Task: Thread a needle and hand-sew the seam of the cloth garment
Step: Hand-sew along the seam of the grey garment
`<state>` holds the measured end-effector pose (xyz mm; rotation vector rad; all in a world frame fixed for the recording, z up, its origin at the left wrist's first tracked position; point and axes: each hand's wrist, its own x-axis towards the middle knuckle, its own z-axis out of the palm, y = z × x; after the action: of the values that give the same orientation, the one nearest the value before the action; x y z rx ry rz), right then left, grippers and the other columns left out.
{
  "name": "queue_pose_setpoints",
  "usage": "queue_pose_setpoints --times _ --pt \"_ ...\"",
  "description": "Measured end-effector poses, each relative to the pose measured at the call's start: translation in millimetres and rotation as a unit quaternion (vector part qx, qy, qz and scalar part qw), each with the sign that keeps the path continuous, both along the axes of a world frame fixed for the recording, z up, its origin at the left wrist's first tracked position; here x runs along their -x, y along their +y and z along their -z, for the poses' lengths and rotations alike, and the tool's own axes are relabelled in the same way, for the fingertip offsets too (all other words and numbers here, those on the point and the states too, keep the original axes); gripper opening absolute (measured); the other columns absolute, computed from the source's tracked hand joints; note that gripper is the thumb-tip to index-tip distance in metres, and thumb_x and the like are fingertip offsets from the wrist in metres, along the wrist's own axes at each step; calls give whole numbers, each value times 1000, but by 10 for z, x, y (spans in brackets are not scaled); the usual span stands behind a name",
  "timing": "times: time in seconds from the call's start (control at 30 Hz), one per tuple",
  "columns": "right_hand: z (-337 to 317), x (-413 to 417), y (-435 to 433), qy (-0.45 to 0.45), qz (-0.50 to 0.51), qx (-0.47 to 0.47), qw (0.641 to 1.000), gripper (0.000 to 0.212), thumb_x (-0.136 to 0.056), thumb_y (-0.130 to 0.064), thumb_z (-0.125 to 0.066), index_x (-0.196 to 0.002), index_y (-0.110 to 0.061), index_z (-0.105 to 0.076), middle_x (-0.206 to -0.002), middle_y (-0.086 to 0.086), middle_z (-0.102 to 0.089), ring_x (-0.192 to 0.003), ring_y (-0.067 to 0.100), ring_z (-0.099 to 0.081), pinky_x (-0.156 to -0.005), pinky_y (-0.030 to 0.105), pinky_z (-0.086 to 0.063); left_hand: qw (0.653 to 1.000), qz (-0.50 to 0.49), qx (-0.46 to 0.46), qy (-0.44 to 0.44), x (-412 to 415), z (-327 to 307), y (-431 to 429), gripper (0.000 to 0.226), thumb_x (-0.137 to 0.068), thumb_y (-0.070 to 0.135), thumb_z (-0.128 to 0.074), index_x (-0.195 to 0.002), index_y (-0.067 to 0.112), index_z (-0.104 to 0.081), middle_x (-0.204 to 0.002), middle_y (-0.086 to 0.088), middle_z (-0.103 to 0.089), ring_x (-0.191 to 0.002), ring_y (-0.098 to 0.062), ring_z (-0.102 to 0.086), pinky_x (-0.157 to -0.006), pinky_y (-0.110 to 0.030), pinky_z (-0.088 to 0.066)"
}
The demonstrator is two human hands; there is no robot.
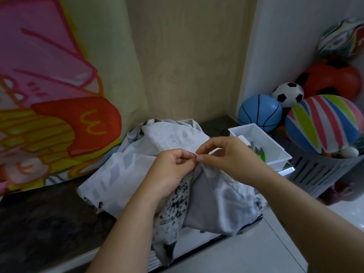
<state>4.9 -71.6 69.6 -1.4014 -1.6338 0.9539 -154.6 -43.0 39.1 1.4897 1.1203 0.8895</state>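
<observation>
garment [126, 174] | fold pinched by left hand [173, 167], right hand [228, 154] (rest draped below)

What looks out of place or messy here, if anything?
Nothing looks damaged or spilled. The garment lies bunched on the dark counter, with one speckled end hanging over the front edge. The left hand and right hand pinch it at its middle. Balls are heaped above the rim of the grey basket.

Two hands meet.
The left hand [173, 167] and right hand [228, 154] touch at curled fingertips [200, 158], maybe pinching something tiny between them.
</observation>
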Motion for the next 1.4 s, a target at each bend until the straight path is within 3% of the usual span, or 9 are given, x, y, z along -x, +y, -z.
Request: queue_pose_setpoints --times 0.17,0.3,0.57,0.93,1.03,1.13,1.27,1.33,1.4 --pt "13 -28 34 -87 22 -28 996 9 -83 -22 -70 -75 -26 -69 -77 3 -70 -63 11 -60 -58 17 -46 1000 6 -2 23 -41 -13 -8 8 -88 16 -67 -85 21 -73 -83 0 -76 -84 -15 -72 -82 -27 -54" --pt "-3 -42 33 -158 2 -49 986 14 -80 -33 -71 -79 -42 -60 -98 -17 -57 -83 2 -53 -67 11 -42 1000 5 13 -7 -45 -36 -5 13 -88 11 -66 -82 22 -72 -81 2 -76 -83 -11 -71 -80 -21 -53" --pt "-52 -336 94 -270 185 -108 939 26 -75 -49 -68 -94 -34 -59 -95 -8 -51 -88 11 -51 -74 26 -42 998 -48 30 -20 -17 -33 11 10 -88 18 -67 -79 19 -73 -74 5 -74 -73 -7 -68 -72 -21 -50" --pt "104 -46 73 -288 -6 -267 920 5 -79 -25 -73 -84 -25 -74 -90 -7 -67 -79 15 -53 -73 40 -48 999 -17 22 -17 -31 -72 -6 11 -88 15 -66 -80 19 -73 -77 7 -75 -74 -1 -69 -66 -9 -49" --pt "48 10 24 -162 37 -222 961 5 -84 -22 -69 -81 -26 -70 -89 -11 -69 -86 9 -59 -80 31 -49 999 -31 29 -5 -13 -54 13 11 -88 16 -67 -79 20 -73 -75 7 -75 -72 -3 -68 -67 -13 -51" --pt "-131 45 -7 140 83 -140 977 13 -90 -11 -60 -79 -18 -59 -79 -5 -72 -79 7 -67 -76 24 -54 998 -52 17 31 -5 -10 38 18 -86 15 -69 -71 23 -71 -69 8 -72 -67 -3 -65 -68 -18 -49" --pt "-352 -50 10 526 135 -50 838 18 -99 -8 -39 -83 -11 -45 -60 1 -55 -57 15 -60 -69 32 -58 996 -70 9 60 0 26 49 19 -86 12 -68 -71 23 -70 -74 5 -71 -70 -6 -65 -68 -15 -50" --pt "-392 -154 19 598 189 -37 778 22 -99 -6 -35 -81 -13 -45 -56 -2 -43 -47 9 -43 -49 21 -49 994 -78 5 73 5 43 63 20 -87 14 -68 -70 25 -68 -76 5 -70 -72 -9 -65 -68 -17 -50" --pt "-402 -247 26 577 210 -40 789 24 -98 -5 -33 -81 -15 -46 -53 -5 -37 -45 7 -32 -40 17 -32 993 -83 2 79 9 50 70 20 -87 15 -68 -71 25 -67 -77 3 -70 -73 -11 -64 -68 -19 -49"
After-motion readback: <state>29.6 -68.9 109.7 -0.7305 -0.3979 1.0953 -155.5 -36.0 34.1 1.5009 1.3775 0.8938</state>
